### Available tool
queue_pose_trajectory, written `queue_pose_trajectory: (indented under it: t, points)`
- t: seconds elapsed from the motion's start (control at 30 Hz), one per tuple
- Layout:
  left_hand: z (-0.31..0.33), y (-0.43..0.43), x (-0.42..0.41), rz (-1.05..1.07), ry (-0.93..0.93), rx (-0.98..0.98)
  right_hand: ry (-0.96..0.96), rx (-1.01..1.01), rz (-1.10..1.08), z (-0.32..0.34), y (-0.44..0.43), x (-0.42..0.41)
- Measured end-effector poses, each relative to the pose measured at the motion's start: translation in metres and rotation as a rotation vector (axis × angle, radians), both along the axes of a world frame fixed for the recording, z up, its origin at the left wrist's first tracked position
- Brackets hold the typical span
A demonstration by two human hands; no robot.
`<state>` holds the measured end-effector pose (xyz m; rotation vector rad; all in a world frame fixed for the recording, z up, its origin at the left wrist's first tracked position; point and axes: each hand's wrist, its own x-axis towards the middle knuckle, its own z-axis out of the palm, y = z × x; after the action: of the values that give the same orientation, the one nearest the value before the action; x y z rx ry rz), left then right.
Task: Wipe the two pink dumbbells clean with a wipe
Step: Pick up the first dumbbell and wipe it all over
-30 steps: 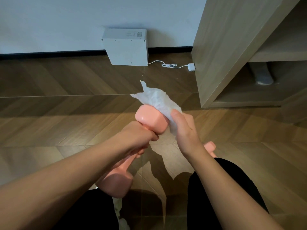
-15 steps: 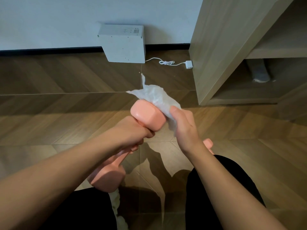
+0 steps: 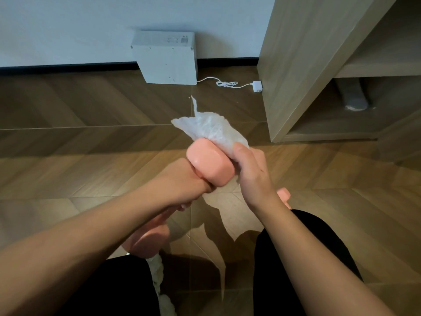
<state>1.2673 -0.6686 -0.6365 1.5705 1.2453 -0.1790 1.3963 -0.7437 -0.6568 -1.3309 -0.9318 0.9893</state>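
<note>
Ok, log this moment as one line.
step: wiping dumbbell | left hand: grips its handle | right hand: holds wipe against its upper end | second dumbbell: partly hidden behind right wrist

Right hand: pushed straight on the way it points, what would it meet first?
The wipe in the right hand lies against the dumbbell's upper head, so probably that head straight away; depth is unclear.

The light is dim and soft, leaving the white wall [image 3: 68, 26] greyish and a faint sheen on the wooden floor [image 3: 68, 174]. Jagged dark shadows lie on the near floor in the middle. Wide-angle bending tilts the shelf unit [image 3: 307, 53] at far right, and the near end of the pink dumbbell [image 3: 148, 242] is blurred.
</note>
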Motion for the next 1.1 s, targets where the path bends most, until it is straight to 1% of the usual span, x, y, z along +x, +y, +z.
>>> queue_pose_trajectory:
  t: [0.13,0.23,0.27,0.33,0.4,0.5,0.63,0.7,0.8,0.93,1.0,1.07,1.1]
  points:
    - [-0.001,-0.009,0.001,-0.069,-0.017,0.111,-0.011,-0.092,0.010,-0.003,0.008,0.004]
    - [-0.002,0.000,-0.002,-0.082,-0.020,0.135,-0.003,-0.116,0.008,-0.008,0.006,0.006]
    - [-0.002,0.001,-0.003,-0.052,-0.022,0.153,-0.005,-0.123,-0.004,-0.009,0.005,0.006]
    - [-0.005,0.006,-0.006,0.041,-0.034,0.124,-0.019,-0.129,-0.026,-0.009,0.002,0.004]
    - [-0.004,0.008,-0.006,0.193,-0.112,0.030,-0.012,-0.128,-0.033,-0.007,0.000,0.003]
    - [-0.001,0.014,-0.006,0.157,-0.061,-0.008,-0.003,-0.082,-0.051,-0.004,-0.005,0.001]
    - [-0.002,0.016,-0.002,0.206,0.030,-0.113,-0.036,-0.026,-0.076,-0.003,-0.008,-0.004]
    - [-0.004,0.013,0.003,0.136,0.101,-0.073,-0.058,-0.023,-0.068,-0.004,-0.005,-0.003]
    - [-0.008,0.010,0.010,0.000,0.188,0.068,-0.002,-0.041,-0.036,-0.006,0.004,0.000]
    - [-0.009,0.009,0.008,-0.374,0.240,0.349,0.003,-0.159,-0.012,-0.011,0.011,0.005]
    - [-0.006,0.009,0.007,-0.515,0.270,0.501,0.004,-0.157,-0.017,-0.012,0.010,0.004]
    - [-0.005,0.010,0.008,-0.564,0.296,0.590,-0.003,-0.113,-0.066,-0.013,0.008,0.000]
    - [-0.005,0.010,0.008,-0.576,0.290,0.598,-0.004,-0.095,-0.106,-0.013,0.008,-0.003]
